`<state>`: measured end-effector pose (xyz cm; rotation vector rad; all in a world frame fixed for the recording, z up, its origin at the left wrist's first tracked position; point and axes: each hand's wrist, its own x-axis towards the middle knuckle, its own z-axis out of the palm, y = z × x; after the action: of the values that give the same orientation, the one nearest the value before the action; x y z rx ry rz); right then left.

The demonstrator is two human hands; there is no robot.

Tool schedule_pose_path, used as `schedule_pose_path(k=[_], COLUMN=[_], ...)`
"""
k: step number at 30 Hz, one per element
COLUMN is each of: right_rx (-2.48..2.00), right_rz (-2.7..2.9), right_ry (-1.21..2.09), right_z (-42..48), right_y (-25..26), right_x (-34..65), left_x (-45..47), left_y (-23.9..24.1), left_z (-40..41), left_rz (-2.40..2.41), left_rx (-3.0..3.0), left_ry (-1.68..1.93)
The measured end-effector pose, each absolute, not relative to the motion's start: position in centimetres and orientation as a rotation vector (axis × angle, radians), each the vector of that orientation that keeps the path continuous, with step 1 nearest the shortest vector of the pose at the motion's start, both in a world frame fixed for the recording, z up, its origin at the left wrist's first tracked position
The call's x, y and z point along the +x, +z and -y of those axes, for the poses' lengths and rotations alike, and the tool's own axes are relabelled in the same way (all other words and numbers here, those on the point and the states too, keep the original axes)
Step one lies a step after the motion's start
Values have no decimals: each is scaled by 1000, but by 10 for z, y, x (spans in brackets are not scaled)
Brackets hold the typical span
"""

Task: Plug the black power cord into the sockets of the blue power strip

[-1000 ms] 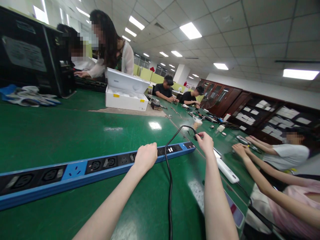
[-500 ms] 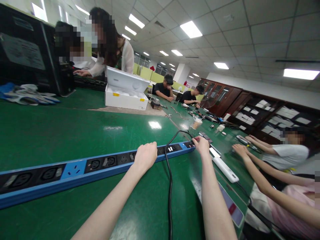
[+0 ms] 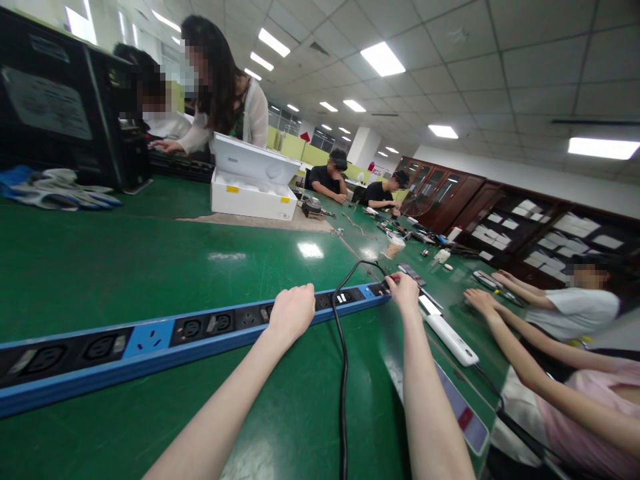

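Note:
A long blue power strip (image 3: 150, 339) with black socket sections lies slantwise across the green table. Around its middle, my left hand (image 3: 293, 310) is closed over it, knuckles up. My right hand (image 3: 404, 290) is at the strip's far right end, thumb and fingers pinched on the end of a black cable (image 3: 343, 373). The exact cable end is hidden by the fingers. From there the cable loops over the strip between my hands and runs down toward me.
A white power strip (image 3: 451, 340) and a phone (image 3: 463, 410) lie right of my right arm. An open white box (image 3: 253, 197), gloves (image 3: 55, 189) and a black computer case (image 3: 55, 100) stand beyond. Co-workers sit or stand around the table; a neighbour's hands (image 3: 480, 300) rest at right.
Both hands keep nearly the same place and grip. The hanging part of the black cable has shifted slightly to the right.

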<state>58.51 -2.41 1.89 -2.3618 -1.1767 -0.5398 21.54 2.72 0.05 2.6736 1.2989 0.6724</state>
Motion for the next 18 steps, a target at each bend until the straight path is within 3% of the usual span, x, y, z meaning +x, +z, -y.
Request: schedule_pose_path(k=[18], right_rx=[-2392], right_rz=[1109], right_ry=[-451], right_z=[26], right_y=[22], right_x=[586], left_x=[214], left_y=[5], left_z=[-26], left_rz=[-1312], left_rx=[2623], left_ry=[601])
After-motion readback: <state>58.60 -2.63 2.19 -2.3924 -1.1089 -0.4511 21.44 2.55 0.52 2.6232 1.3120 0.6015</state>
